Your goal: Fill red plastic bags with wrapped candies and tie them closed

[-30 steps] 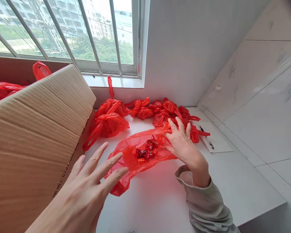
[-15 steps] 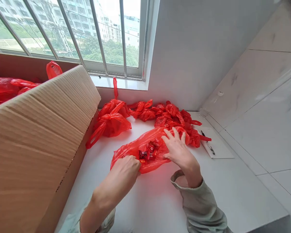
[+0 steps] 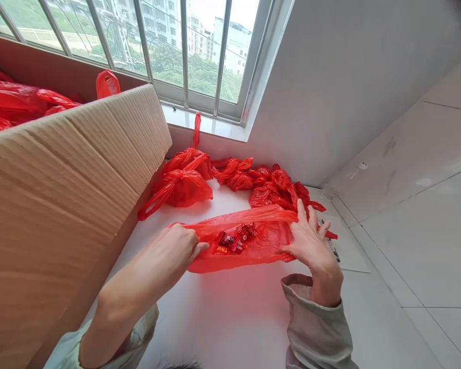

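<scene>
**We see the open red bag (image 3: pixel 223 264) stretched from nine o'clock to three**

Taking the small wrapped sweets (image 3: pixel 238 238) as the dial's centre, we find the left hand (image 3: pixel 176 246) at nine o'clock. Half a second ago it was bunched close beside them; now it is out at the bag's end, and the film runs tauter. Its fingers curl in and look closed on the plastic, though we cannot see the tips. The right hand (image 3: pixel 311 243) sits at three o'clock, fingers fanned wide, thumb at the rim.

As we judge it, this opens the mouth into a long gap, so the sweets lie exposed within the bag, easy to check or add to. The bag rests on the white table (image 3: pixel 223 318). Knotted red bags (image 3: pixel 271 192) line eleven to one o'clock; the cardboard box (image 3: pixel 72 189) stands towards ten.
</scene>
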Tool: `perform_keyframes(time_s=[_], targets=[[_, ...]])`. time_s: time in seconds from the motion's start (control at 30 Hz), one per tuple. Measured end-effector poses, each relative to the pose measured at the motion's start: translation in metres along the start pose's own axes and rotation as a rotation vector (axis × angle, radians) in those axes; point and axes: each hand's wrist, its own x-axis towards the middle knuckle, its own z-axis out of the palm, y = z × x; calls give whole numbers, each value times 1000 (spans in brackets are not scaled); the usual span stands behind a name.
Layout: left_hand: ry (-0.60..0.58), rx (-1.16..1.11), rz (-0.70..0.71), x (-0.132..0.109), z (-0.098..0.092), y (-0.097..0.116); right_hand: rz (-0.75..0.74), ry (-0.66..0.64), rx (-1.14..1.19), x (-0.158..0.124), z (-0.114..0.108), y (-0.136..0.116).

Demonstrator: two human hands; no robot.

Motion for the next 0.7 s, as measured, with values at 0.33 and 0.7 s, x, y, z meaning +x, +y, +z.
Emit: perform_keyframes(time_s=[0.33, 0.7], targets=[[-321, 161, -190, 35, 5, 31, -93, -203, 27, 26, 35, -27], [-272, 126, -67, 44, 20, 27, -261, -79, 135, 23, 30, -20]])
